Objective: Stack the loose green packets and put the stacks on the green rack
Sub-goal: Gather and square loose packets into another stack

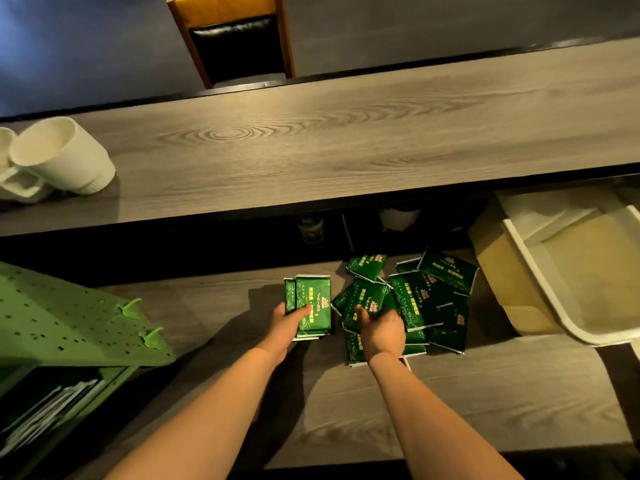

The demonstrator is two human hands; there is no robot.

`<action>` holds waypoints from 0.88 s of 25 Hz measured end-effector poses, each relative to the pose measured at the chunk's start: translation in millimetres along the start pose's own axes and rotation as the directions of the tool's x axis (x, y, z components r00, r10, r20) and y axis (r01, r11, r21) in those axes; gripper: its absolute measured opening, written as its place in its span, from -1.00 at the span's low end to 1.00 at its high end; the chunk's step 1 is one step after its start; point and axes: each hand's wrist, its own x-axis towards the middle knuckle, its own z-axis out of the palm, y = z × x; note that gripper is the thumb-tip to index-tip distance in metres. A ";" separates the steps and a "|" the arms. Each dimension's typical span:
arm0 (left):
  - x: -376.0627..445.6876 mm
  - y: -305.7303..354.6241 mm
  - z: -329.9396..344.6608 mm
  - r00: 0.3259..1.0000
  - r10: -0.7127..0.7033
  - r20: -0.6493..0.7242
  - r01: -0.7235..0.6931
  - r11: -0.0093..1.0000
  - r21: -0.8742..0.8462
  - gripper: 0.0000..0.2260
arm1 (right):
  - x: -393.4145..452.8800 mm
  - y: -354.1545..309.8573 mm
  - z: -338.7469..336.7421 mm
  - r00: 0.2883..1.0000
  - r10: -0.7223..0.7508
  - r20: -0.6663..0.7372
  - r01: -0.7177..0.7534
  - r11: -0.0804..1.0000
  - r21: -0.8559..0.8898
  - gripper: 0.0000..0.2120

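Left hand [289, 320] grips a small stack of green packets [311, 311] at frame centre, thumb across the top packet, stack resting on the desk [450, 393]. Right hand [381, 325] just right of it, fingers curled onto one packet [365, 299] at the left edge of the loose pile [426, 299], centre right. Green rack [69, 317] at lower left, well apart from the stack, packets already inside its lower shelf. White tub [561, 271] at right edge, beside the pile. White cups [59, 161] on the upper counter, left.
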 end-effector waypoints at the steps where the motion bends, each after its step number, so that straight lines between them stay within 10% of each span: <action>1: 4.7 3.3 1.5 1.000 -0.015 -0.022 0.015 1.000 0.012 -0.51 | 0.0 -4.2 3.4 1.000 0.010 -0.010 -0.010 1.000 0.023 -0.45; 10: 75.8 1.7 12.7 0.998 0.028 0.058 -0.049 0.917 0.395 -0.38 | 12.8 -15.2 17.9 0.985 0.170 -0.009 -0.147 0.876 0.460 -0.55; 17: 77.5 -17.2 2.3 0.995 -0.035 0.089 -0.003 0.922 0.388 -0.27 | 12.8 -13.5 8.6 0.976 0.192 0.099 -0.213 0.778 0.591 -0.78; 22: 12.4 4.4 -9.0 0.998 -0.016 0.053 0.004 0.976 0.218 -0.73 | -5.1 4.9 -12.2 0.991 0.109 0.074 -0.130 0.722 0.680 -0.89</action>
